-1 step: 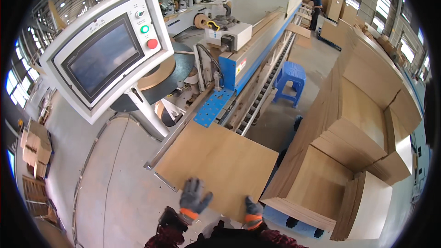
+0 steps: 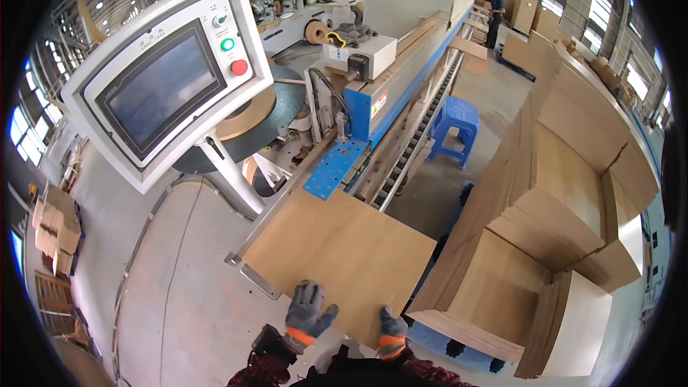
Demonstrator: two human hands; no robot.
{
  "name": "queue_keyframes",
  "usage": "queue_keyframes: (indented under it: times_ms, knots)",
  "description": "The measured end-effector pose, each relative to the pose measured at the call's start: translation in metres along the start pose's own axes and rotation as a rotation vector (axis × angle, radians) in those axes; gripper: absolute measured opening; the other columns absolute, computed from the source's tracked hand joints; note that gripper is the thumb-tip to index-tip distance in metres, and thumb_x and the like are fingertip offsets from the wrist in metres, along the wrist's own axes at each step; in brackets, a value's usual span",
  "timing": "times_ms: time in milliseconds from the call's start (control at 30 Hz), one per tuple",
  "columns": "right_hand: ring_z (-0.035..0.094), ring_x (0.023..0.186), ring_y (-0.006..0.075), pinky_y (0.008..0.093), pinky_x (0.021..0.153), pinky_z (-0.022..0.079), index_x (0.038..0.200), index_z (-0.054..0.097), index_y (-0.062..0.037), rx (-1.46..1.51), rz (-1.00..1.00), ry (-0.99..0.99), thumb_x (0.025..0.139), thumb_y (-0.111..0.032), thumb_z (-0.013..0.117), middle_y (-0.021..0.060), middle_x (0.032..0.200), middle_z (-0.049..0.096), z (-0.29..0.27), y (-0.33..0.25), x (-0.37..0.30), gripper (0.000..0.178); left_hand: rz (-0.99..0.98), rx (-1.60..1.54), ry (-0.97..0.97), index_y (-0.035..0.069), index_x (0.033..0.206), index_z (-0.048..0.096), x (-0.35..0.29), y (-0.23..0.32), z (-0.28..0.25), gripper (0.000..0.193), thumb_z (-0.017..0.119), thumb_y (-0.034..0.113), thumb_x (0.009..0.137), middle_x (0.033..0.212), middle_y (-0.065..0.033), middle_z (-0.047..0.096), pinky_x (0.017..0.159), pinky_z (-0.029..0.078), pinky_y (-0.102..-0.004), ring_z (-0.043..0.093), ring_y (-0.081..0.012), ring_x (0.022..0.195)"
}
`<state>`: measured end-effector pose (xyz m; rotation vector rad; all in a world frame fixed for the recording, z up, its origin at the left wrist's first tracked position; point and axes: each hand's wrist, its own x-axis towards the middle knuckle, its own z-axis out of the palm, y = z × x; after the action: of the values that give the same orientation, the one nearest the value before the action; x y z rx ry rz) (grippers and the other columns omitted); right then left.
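Note:
A flat rectangular wooden board (image 2: 344, 244) lies at the near end of a long machine. Its far edge reaches the blue perforated plate (image 2: 334, 169). My left hand (image 2: 308, 311), in a grey glove with an orange cuff, rests on the board's near left part with fingers stretched out. At the near right edge, my right hand (image 2: 392, 324), gloved alike, has its thumb on top of the board. Its other fingers are mostly hidden at the edge. A metal guide (image 2: 259, 281) runs beside the board's left side.
A control panel (image 2: 165, 86) with a dark screen stands on a post at left. Stacked boards (image 2: 502, 279) rise close on my right. A blue stool (image 2: 455, 129) stands beside the roller track (image 2: 419, 129). A person (image 2: 494, 14) is far back.

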<state>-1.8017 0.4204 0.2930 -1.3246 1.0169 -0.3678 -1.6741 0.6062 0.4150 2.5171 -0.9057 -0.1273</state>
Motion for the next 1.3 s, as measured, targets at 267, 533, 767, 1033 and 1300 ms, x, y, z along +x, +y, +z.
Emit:
queue_keyframes:
  times_ms: [267, 533, 767, 1033, 1300]
  knots:
    - [0.057, 0.068, 0.0128, 0.0274, 0.062, 0.047, 0.099, 0.062, -0.0036, 0.259, 0.101, 0.002, 0.084, -0.029, 0.062, 0.0017, 0.081, 0.062, 0.010, -0.091, 0.059, 0.029, 0.121, 0.038, 0.239, -0.002, 0.113, 0.049, 0.083, 0.002, 0.035, 0.054, 0.055, 0.040, 0.079, 0.123, -0.0219, 0.040, 0.099, 0.028, -0.0510, 0.038, -0.0411, 0.115]
    - [0.055, 0.067, 0.0133, 0.0316, 0.061, 0.044, 0.083, 0.065, 0.0035, 0.109, 0.047, 0.185, 0.079, -0.040, 0.065, 0.0032, 0.076, 0.063, 0.010, -0.105, 0.175, 0.043, 0.230, 0.111, 0.413, 0.001, 0.109, 0.050, 0.189, 0.005, 0.080, 0.050, 0.058, 0.038, 0.076, 0.118, -0.0191, 0.045, 0.100, 0.028, -0.0502, 0.037, -0.0390, 0.116]
    - [0.059, 0.093, 0.0285, 0.0342, 0.080, 0.044, 0.102, 0.060, 0.0014, -0.163, -0.162, 0.191, 0.081, -0.047, 0.056, 0.0183, 0.097, 0.063, 0.004, -0.133, 0.246, 0.053, 0.082, 0.203, 0.360, -0.001, 0.115, 0.045, 0.241, 0.025, 0.095, 0.055, 0.057, 0.037, 0.077, 0.128, -0.0214, 0.037, 0.103, 0.024, -0.0497, 0.030, -0.0414, 0.122]
    - [0.055, 0.098, 0.0301, 0.0391, 0.087, 0.043, 0.105, 0.058, -0.0039, -0.659, -0.711, 0.884, 0.075, -0.022, 0.069, 0.0160, 0.102, 0.058, -0.304, -0.169, 0.002, 0.037, -0.016, -0.610, -0.039, 0.000, 0.108, 0.052, 0.163, 0.180, 0.184, 0.044, 0.055, 0.035, 0.083, 0.105, -0.0167, 0.053, 0.089, 0.037, -0.0415, 0.047, -0.0323, 0.100]
    - [0.040, 0.119, 0.0362, 0.0416, 0.101, 0.032, 0.118, 0.051, -0.0003, -1.022, 0.346, 1.389, 0.076, -0.050, 0.053, 0.0216, 0.123, 0.048, -0.695, -0.135, -0.033, 0.065, 0.288, -1.175, -1.058, 0.000, 0.100, 0.055, 0.019, 0.433, 0.257, 0.038, 0.049, 0.037, 0.091, 0.084, -0.0021, 0.055, 0.069, 0.042, -0.0265, 0.049, -0.0109, 0.077]
